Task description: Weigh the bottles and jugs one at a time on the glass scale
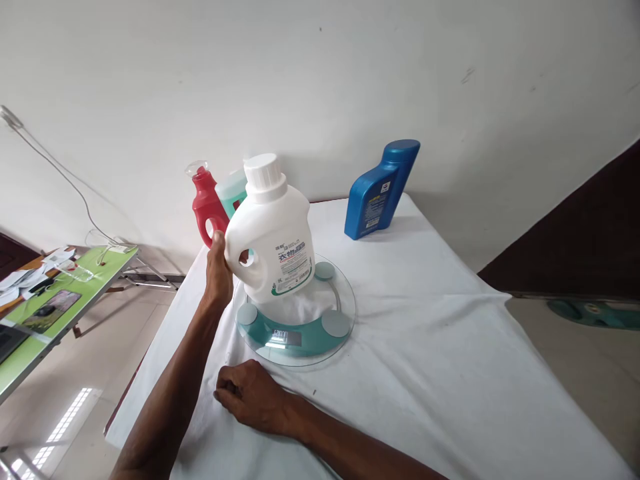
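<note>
You have a red bottle far left, your left hand wrapped round a handle, your seemingly empty right hand loosely curled on the near cloth, that handle's white jug over the glass scale, and a blue bottle far right.

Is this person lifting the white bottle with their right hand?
No, the left hand grips the white laundry bottle at its handle, while the right hand is apart from it, near the glass scale.
</note>
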Available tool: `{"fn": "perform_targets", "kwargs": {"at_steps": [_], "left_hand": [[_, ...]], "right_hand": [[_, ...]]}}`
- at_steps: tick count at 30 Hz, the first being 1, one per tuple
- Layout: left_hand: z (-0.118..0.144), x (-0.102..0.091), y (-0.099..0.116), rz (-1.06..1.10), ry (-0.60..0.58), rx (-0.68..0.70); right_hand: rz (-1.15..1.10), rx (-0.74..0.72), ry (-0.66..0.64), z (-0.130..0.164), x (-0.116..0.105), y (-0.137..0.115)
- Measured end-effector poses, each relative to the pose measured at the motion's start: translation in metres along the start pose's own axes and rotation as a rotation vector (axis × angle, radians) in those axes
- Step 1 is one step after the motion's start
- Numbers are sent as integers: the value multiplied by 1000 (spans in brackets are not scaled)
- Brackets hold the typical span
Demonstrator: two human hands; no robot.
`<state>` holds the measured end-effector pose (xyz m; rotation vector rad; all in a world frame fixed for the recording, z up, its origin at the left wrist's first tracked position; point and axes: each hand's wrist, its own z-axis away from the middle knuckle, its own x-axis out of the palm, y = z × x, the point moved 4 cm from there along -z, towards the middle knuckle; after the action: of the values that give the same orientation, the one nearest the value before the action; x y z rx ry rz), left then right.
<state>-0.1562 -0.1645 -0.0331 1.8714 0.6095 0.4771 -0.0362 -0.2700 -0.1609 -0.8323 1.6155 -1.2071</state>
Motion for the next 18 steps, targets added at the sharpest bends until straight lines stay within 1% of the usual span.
{"fn": "perform_targets", "kwargs": {"at_steps": [2, 4, 9, 12, 15, 18], "left_hand": [[-3, -7, -11, 10, -24, -16], [-4, -17, -27, -23, -38, -32], [8, -54, -75, -145, 36, -77], [15, -73, -98, -227, 96, -108], [18, -82, -112, -276, 109, -128], [17, -81, -114, -292, 82, -133]], "right_hand": [[-27, -5, -2, 1, -1, -2], [-59, -9, -3, 1, -1, -2], [-46, -35, 28, 0, 0, 0], [-28, -51, 28, -1, 1, 1], [-10, -50, 32, 0, 2, 2], [-4, -58, 35, 0, 3, 3]]}}
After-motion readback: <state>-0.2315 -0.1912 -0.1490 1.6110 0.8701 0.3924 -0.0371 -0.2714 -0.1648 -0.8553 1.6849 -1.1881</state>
